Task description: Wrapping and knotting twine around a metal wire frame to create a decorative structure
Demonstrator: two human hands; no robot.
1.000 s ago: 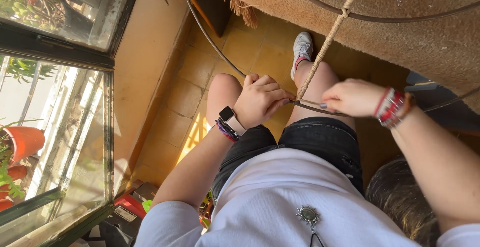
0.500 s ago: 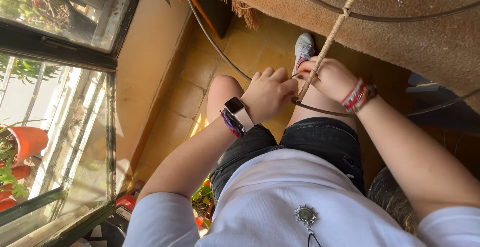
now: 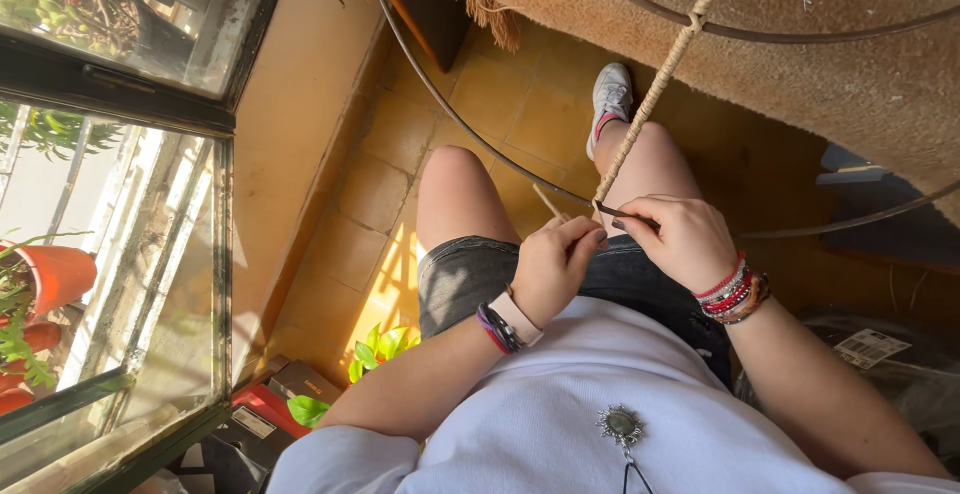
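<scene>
The person sits with bare knees over a yellow tiled floor (image 3: pixel 520 114), both hands drawn together just above the lap. The left hand (image 3: pixel 555 269) is curled, its grip pressed together on the loose tan end of cord (image 3: pixel 548 204) that pokes up and away from its fingertips. The right hand (image 3: pixel 680 239) is just beside it, fingertips almost touching, its grip pinching the thin dark metal ring wire (image 3: pixel 470 129) at the spot where the braided beige rope (image 3: pixel 655 94) comes down and meets it. That rope runs taut and slanted up across the right knee to a knot on a second dark hoop against the brown fibrous mat (image 3: pixel 800 14). A pale wristwatch (image 3: pixel 515 316) sits on the left wrist, red beaded bracelets (image 3: pixel 735 292) on the right.
</scene>
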